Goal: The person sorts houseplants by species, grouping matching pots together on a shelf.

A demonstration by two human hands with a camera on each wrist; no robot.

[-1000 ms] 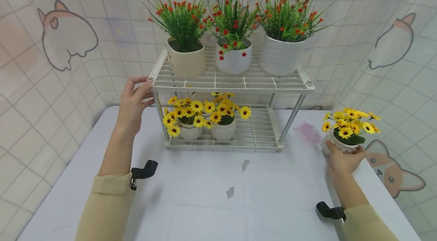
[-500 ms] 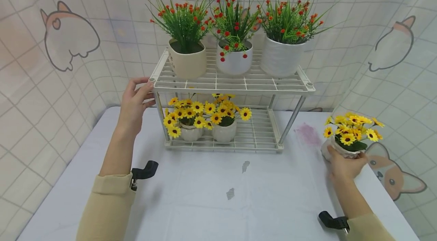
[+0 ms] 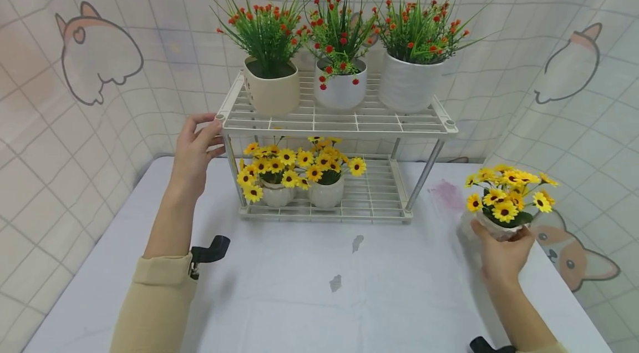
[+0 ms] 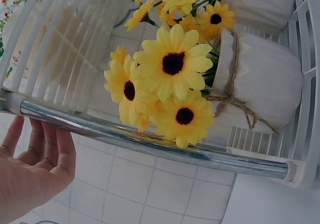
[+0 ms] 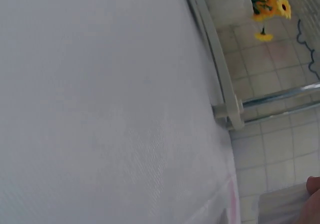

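Observation:
In the head view my right hand [image 3: 506, 253] grips a small white pot [image 3: 501, 230] of yellow daisy-like flowers [image 3: 509, 192] at the table's right side. The right wrist view catches only part of this hand [image 5: 311, 204] and the pale pot [image 5: 280, 206] at its lower right corner. My left hand [image 3: 193, 153] touches the upper left corner of a white two-tier rack [image 3: 324, 125]. Seen from the left wrist, its fingertips [image 4: 65, 139] rest against the metal post [image 4: 165, 146]. Two white pots of yellow flowers [image 3: 326, 192] stand on the lower tier, toward the left.
Three larger pots with red flowers and grass line the upper tier: a cream one [image 3: 272, 92], a small white one [image 3: 340, 89] and a wide white one [image 3: 409, 86]. Slanting metal posts [image 3: 424, 175] hold up the tier. A tile-patterned curtain [image 3: 165, 64] surrounds the white table [image 3: 289, 286].
My right hand has brought the flower pot a little toward me and slightly to the left. The left hand stays at the rack's corner.

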